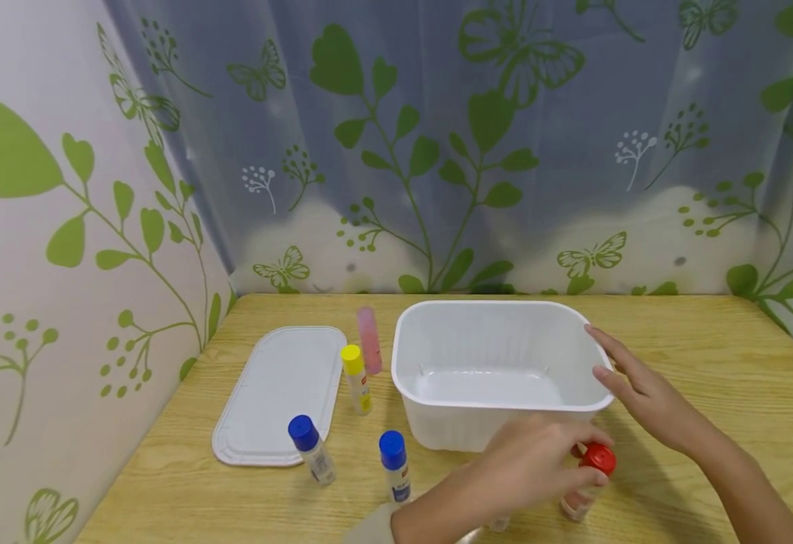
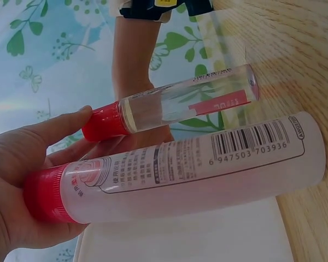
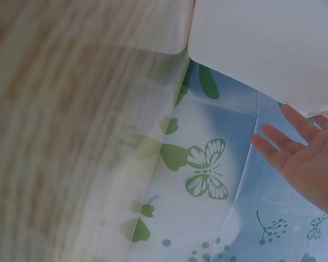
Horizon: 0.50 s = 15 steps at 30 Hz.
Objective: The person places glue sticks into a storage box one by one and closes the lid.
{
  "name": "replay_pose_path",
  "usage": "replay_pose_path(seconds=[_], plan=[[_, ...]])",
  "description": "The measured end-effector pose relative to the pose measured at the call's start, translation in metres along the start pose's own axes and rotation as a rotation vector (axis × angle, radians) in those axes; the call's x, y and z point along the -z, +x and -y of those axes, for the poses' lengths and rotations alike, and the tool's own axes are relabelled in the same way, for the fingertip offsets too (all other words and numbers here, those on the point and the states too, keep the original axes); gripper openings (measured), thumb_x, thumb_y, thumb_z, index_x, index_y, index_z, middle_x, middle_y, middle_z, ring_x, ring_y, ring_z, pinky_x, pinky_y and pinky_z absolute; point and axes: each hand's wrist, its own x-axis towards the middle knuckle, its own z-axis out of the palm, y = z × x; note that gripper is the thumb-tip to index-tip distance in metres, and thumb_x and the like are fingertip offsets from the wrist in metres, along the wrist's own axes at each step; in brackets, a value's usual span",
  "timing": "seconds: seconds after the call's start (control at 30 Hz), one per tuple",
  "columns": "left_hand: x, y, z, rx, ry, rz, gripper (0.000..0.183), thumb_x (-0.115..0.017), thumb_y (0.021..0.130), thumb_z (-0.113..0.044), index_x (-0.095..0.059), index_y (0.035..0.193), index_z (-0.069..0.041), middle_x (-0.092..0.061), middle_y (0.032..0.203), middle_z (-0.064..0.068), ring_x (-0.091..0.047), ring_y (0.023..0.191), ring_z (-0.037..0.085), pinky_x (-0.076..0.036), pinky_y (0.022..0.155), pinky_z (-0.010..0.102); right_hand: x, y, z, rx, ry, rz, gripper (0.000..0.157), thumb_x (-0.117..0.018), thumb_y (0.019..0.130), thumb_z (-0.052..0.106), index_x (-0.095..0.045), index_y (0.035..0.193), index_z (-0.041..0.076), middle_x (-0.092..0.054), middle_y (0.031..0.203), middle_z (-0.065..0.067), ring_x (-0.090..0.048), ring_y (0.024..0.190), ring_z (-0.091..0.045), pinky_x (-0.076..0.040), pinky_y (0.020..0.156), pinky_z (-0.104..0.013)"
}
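Observation:
My left hand [image 1: 529, 457] pinches the red cap of a bottle [image 1: 576, 502] in front of a white plastic box [image 1: 440, 423]. In the left wrist view its thumb touches the red cap of a clear bottle [image 2: 186, 101] with a pink label. A frosted bottle [image 2: 191, 169] with a red cap and barcode stands nearer that camera, against the palm; whether the fingers grip it too, I cannot tell. The right hand [image 1: 651, 404] has extended fingers at the box's right rim; the right wrist view shows this hand [image 3: 311, 164] beside the white wall [image 3: 257, 43].
Left of the box stand two blue-capped bottles [image 1: 318, 461] [image 1: 399, 472], a yellow-capped one [image 1: 359, 385] and a pink tube [image 1: 369, 340]. A white lid [image 1: 277, 400] lies farther left on the wooden table [image 1: 172, 468]. Patterned curtain [image 1: 430, 151] hangs behind.

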Motion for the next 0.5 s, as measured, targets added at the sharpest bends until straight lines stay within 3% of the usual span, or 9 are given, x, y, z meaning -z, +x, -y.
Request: replay_pose_path(seconds=[0.27,0.5], plan=[[0.0014,-0.0023,-0.0023,0.019,0.013,-0.008,0.026,-0.064,0.084,-0.04,-0.065,0.109,-0.034,-0.06,0.083,-0.029,-0.048,0.075,-0.016,-0.032,0.06,0.005,0.0004,0.0,0.0004,-0.009,0.007,0.004,0.055,-0.04,0.099,0.016,-0.016,0.148,0.022,-0.022,0.145,-0.021,-0.032,0.12,-0.047,-0.033,0.083,-0.066],[0.0033,-0.0047,-0.0017,-0.007,0.019,-0.067,0.02,-0.066,0.084,-0.037,-0.067,0.103,-0.034,-0.06,0.081,-0.028,-0.047,0.073,-0.019,-0.032,0.06,0.003,0.0007,-0.0012,0.002,-0.026,0.0,0.009,0.054,-0.039,0.1,0.017,-0.015,0.148,0.022,-0.023,0.144,-0.022,-0.034,0.119,-0.047,-0.034,0.082,-0.065]])
